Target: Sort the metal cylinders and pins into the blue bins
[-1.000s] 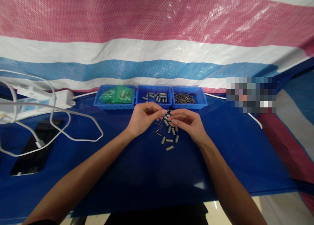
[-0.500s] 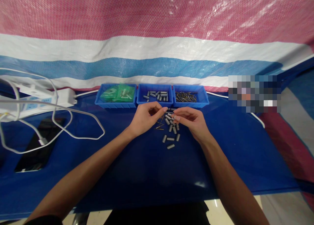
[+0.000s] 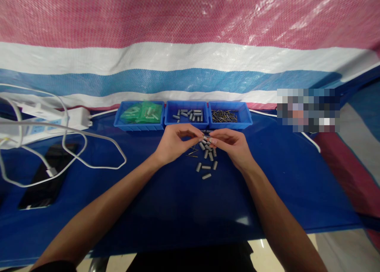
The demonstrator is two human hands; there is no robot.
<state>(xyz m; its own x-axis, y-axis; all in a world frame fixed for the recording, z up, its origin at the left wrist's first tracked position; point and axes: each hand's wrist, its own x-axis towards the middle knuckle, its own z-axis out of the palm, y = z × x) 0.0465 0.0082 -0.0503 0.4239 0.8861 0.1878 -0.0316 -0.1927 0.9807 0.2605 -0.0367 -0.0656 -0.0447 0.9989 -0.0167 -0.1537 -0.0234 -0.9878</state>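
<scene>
My left hand and my right hand meet fingertip to fingertip over a small heap of grey cylinders on the blue table cover. Both hands are closed in a pinch around a small part at about the spot where the fingertips touch; I cannot make out which part it is. A few thin brass-coloured pins lie just below my left fingers.
Three blue trays stand in a row at the back: one with green bags, one with grey cylinders, one with dark pins. At the left are a white power strip, looping white cables and a black phone.
My hands have drawn closer together, so the fingertips now touch above the heap. The rest has not moved.
</scene>
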